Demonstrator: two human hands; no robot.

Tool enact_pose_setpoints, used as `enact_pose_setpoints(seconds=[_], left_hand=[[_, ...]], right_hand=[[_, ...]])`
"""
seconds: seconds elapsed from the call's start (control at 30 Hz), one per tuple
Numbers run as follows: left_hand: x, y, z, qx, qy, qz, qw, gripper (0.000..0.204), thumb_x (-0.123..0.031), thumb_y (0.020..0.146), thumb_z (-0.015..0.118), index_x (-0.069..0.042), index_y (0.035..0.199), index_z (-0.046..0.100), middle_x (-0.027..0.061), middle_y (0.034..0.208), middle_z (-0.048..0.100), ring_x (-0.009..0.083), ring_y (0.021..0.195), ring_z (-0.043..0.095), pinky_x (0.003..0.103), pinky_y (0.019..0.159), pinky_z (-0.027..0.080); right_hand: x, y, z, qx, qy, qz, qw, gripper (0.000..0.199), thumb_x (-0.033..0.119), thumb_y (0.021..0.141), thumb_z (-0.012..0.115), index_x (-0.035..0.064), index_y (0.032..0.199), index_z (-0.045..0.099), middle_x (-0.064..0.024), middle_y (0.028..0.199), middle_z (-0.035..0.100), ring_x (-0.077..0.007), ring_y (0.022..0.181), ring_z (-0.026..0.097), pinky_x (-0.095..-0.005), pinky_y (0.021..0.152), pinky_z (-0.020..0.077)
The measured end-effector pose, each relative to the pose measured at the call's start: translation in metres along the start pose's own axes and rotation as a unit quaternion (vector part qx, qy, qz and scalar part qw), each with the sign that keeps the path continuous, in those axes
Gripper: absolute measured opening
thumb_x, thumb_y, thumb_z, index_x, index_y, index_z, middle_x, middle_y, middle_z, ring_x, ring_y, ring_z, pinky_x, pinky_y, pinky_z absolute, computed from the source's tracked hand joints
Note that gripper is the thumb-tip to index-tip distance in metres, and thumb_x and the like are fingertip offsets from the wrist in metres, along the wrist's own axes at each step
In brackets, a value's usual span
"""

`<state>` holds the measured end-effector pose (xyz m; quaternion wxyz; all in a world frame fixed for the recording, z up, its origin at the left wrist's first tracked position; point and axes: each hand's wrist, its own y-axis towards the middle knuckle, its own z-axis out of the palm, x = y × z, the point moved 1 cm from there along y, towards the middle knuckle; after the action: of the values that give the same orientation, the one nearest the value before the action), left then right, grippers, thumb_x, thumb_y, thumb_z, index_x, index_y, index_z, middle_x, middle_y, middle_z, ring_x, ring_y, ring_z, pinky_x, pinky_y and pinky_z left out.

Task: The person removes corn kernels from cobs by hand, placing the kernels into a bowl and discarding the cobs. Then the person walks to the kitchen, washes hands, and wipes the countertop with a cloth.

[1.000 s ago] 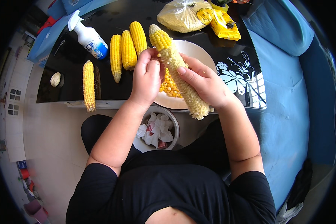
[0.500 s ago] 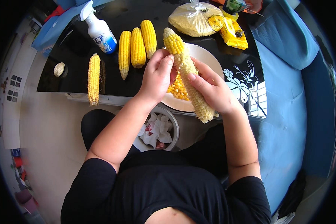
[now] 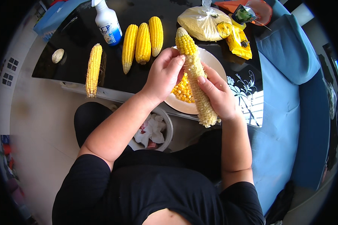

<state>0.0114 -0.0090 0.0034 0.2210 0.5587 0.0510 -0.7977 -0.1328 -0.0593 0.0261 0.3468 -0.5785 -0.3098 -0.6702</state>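
Both my hands hold one corn cob (image 3: 201, 90), tilted over a pale plate (image 3: 218, 62). Most of the cob is stripped bare, and yellow kernels stay on only near its far tip. My right hand (image 3: 218, 92) wraps round the bare middle. My left hand (image 3: 167, 71) is closed at the edge of the remaining kernels, thumb pressed against them. Loose corn kernels (image 3: 183, 90) lie in a heap on the plate, partly hidden by the cob and hands. To the left, three full corn cobs (image 3: 143, 43) lie side by side, and another corn cob (image 3: 94, 71) rests at the table's front edge.
On the black glossy table (image 3: 77, 45) stand a white and blue spray bottle (image 3: 108, 24), a clear bag of yellow grain (image 3: 202, 24) and a yellow packet (image 3: 238, 43). A small pale object (image 3: 58, 56) lies far left. Below is a waste bin (image 3: 169, 131); a blue sofa (image 3: 279, 112) flanks the right.
The view has shifted slightly, so the table appears turned. Both hands keep the same hold on the cob, the left thumb still at the kernels' edge.
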Motion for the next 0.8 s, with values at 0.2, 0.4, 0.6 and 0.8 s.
enact_pose_setpoints(seconds=[0.2,0.4,0.6,0.8], left_hand=[[0.0017,0.0011,-0.004,-0.013,-0.007,-0.026,1.0,0.02,-0.015,0.088,0.038,-0.005,0.1,0.051,-0.0005,0.078,0.053,0.0035,0.06,0.044,0.017,0.052,0.037],[-0.002,0.0025,-0.0042,0.031,-0.024,0.014,0.999,0.021,-0.022,0.088,0.044,-0.003,0.094,0.051,-0.0014,0.069,0.049,0.0026,0.055,0.042,0.017,0.048,0.034],[-0.0003,0.0,-0.0033,0.01,-0.021,0.007,1.0,0.023,-0.025,0.088,0.047,-0.004,0.097,0.053,-0.0011,0.077,0.053,0.0027,0.061,0.045,0.017,0.053,0.037],[0.0032,-0.0003,-0.0059,0.016,0.023,0.008,1.0,0.022,-0.021,0.09,0.042,-0.005,0.1,0.052,-0.0017,0.079,0.053,0.0028,0.062,0.046,0.017,0.055,0.038]], right_hand=[[0.003,-0.0034,0.0003,0.018,0.012,-0.004,1.0,0.051,0.023,0.09,0.049,-0.0008,0.132,0.031,-0.0077,0.114,0.049,-0.012,0.103,0.047,-0.025,0.087,0.0386],[-0.0024,-0.0007,-0.0027,0.002,0.008,0.0,1.0,0.053,0.023,0.09,0.05,-0.0016,0.132,0.031,-0.0083,0.115,0.049,-0.0125,0.104,0.046,-0.0254,0.088,0.0379],[-0.0049,-0.0015,-0.0027,-0.006,-0.043,-0.024,0.999,0.054,0.021,0.089,0.053,-0.0025,0.132,0.029,-0.01,0.116,0.049,-0.0128,0.104,0.047,-0.0254,0.089,0.0375],[-0.0022,-0.0028,-0.0038,-0.015,-0.081,-0.009,0.997,0.054,0.021,0.089,0.052,-0.0029,0.132,0.03,-0.01,0.115,0.05,-0.013,0.104,0.047,-0.0257,0.089,0.0378]])
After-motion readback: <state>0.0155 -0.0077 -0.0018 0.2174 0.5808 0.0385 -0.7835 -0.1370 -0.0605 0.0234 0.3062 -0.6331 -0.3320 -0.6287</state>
